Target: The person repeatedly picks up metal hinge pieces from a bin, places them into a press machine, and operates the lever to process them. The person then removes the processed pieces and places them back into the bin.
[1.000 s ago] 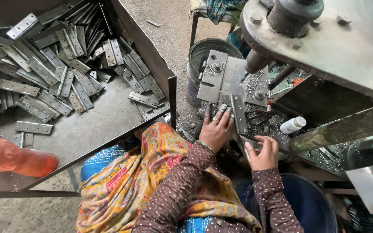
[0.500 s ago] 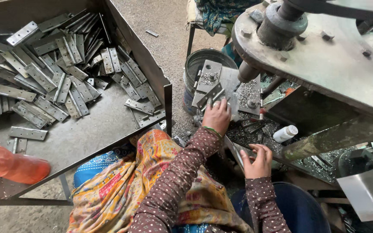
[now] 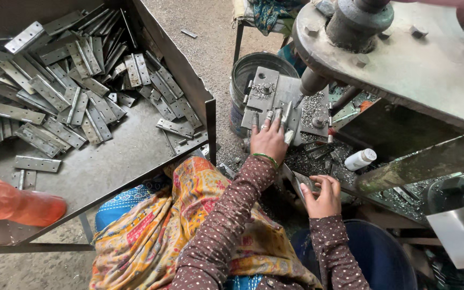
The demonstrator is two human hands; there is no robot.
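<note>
Soft, even daylight fills the scene, bright enough to read detail without hard shadows. The heap of flat grey steel hinge plates [image 3: 55,91] catches pale sheen, not glare. Beneath the heavy grey metal press table [image 3: 404,64] it turns dim. A blurred orange-red shape [image 3: 12,207] sits out of focus at the left edge. Wide-angle stretch bends the corners.

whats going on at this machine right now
A person sits at a drill press. Their left hand lies flat on a metal hinge piece on the jig plate under the spindle. Their right hand holds another flat metal piece lower down. A big metal tray of hinges sits to the left.
</note>
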